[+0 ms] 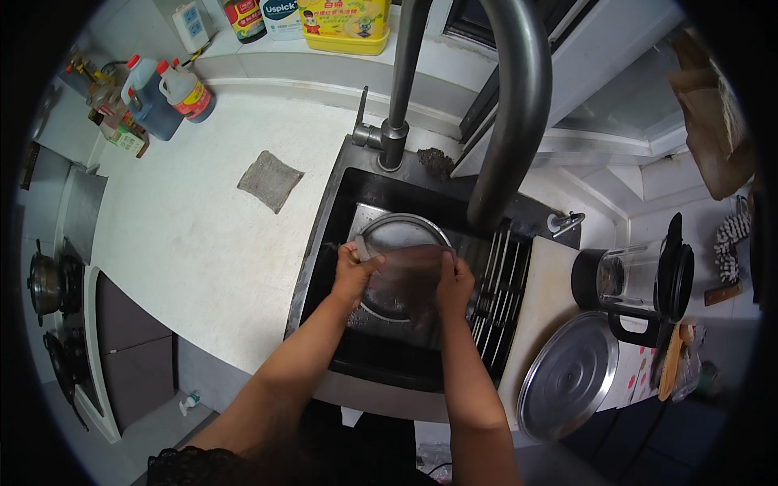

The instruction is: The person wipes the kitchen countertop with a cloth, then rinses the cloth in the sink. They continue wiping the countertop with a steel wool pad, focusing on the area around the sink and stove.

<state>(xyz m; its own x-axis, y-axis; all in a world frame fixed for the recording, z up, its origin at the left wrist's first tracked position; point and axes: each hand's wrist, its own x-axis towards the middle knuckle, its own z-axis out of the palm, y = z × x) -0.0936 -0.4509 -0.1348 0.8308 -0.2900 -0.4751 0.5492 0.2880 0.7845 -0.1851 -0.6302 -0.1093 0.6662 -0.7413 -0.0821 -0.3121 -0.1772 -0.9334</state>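
A thin brown cloth (413,271), motion-blurred, spans between left hand (356,271) and right hand (455,282), each clamped on one end, over a round steel basin (401,232) in the black sink (365,369). A metal rack (491,300) covers the sink's right edge; the thick faucet (523,105) overhangs its far right corner. Bottles (154,105) crowd the bench's (186,251) far left corner

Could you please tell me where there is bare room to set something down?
The white counter is bare between the grey cloth, the sink and the counter's front edge, and between cloth and bottles. It's crowded on the right, by the blender jug and round lid, and over the sink, where left hand and right hand hold a brownish piece.
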